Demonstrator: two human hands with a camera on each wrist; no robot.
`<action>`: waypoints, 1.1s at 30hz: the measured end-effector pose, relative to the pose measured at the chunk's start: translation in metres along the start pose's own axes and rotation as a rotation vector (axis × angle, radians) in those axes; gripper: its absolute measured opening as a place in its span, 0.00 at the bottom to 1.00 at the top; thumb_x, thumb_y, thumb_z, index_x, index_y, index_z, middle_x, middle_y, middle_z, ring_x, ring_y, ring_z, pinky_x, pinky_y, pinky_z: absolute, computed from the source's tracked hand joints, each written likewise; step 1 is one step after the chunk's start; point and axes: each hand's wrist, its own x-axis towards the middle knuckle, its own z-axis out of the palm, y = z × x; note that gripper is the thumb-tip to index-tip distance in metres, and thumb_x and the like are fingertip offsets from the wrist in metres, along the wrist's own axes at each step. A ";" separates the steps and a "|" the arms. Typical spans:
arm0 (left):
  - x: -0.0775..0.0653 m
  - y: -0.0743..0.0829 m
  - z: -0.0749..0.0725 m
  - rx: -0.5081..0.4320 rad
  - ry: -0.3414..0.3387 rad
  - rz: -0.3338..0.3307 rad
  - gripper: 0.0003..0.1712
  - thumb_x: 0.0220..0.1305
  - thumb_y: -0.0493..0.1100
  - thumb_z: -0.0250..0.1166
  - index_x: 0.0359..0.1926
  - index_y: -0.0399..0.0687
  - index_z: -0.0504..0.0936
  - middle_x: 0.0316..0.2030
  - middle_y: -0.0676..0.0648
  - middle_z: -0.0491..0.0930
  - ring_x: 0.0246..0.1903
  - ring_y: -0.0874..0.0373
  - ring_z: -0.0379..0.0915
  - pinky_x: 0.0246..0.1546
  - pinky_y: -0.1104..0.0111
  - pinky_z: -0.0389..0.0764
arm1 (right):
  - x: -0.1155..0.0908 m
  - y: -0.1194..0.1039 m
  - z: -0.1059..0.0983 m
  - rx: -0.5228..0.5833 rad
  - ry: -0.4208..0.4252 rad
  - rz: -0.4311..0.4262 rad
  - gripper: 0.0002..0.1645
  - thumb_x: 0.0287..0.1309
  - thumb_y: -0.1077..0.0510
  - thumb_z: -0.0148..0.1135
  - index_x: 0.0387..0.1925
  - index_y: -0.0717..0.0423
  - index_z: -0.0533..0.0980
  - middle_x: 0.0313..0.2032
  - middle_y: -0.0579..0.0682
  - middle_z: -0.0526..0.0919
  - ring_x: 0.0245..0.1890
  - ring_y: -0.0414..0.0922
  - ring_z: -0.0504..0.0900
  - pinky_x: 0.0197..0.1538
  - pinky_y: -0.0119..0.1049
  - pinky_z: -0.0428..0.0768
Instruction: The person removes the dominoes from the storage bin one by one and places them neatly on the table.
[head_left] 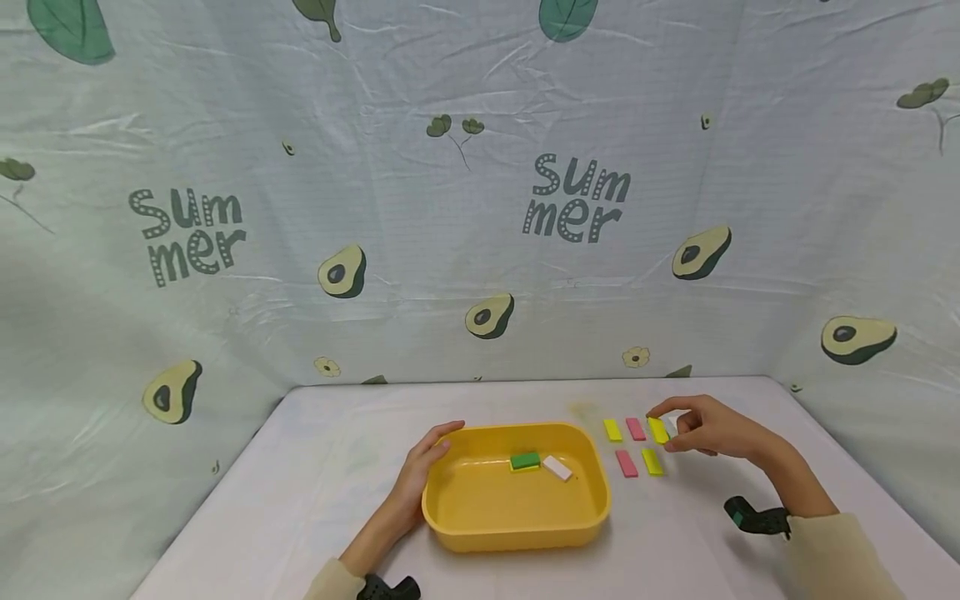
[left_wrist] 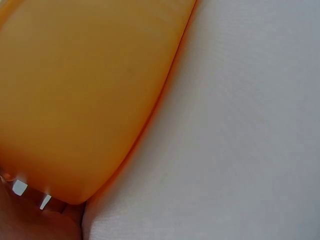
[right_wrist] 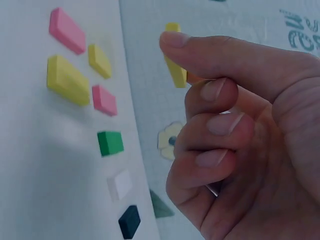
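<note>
My left hand (head_left: pixel 416 475) grips the yellow plastic bin (head_left: pixel 517 537) at its left rim. In the left wrist view its fingers (left_wrist: pixel 30 220) lie against the bin's wall. Inside the bin, a green block (head_left: pixel 524 460) lies on a yellow one, beside a white block (head_left: pixel 557 468). My right hand (head_left: pixel 708 429) pinches a yellow block (right_wrist: pixel 176 72) between thumb and index finger, above the table. The other fingers are curled in. Near this hand lie a yellow block (head_left: pixel 652 461) and a pink block (head_left: pixel 626 463).
Farther back on the table (head_left: pixel 337 442) are another pink block (head_left: pixel 635 429) and a yellow block (head_left: pixel 612 430). The right wrist view also shows a green block (right_wrist: pixel 110 143), a white block (right_wrist: pixel 120 184) and a black block (right_wrist: pixel 130 222). A printed cloth (head_left: pixel 420 208) hangs behind the table.
</note>
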 end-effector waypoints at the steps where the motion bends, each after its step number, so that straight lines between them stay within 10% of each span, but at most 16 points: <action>1: 0.000 0.000 0.000 0.001 0.001 0.001 0.29 0.81 0.49 0.47 0.75 0.43 0.66 0.70 0.38 0.70 0.61 0.51 0.74 0.58 0.70 0.79 | -0.001 0.003 -0.001 0.003 -0.005 0.001 0.32 0.61 0.59 0.70 0.63 0.70 0.73 0.19 0.41 0.67 0.14 0.37 0.61 0.21 0.28 0.65; 18: -0.002 0.001 0.001 -0.002 -0.001 -0.005 0.30 0.81 0.50 0.48 0.76 0.42 0.65 0.71 0.36 0.69 0.61 0.50 0.74 0.58 0.67 0.79 | -0.010 0.035 -0.002 0.096 -0.140 0.071 0.31 0.61 0.63 0.66 0.64 0.73 0.71 0.18 0.40 0.66 0.14 0.37 0.62 0.22 0.28 0.64; 33: -0.004 0.004 0.002 0.011 0.001 -0.003 0.31 0.80 0.52 0.48 0.76 0.43 0.65 0.72 0.36 0.68 0.62 0.50 0.74 0.61 0.65 0.78 | -0.010 0.038 0.009 0.046 -0.094 0.177 0.31 0.59 0.61 0.71 0.62 0.66 0.75 0.21 0.45 0.70 0.17 0.39 0.66 0.25 0.28 0.65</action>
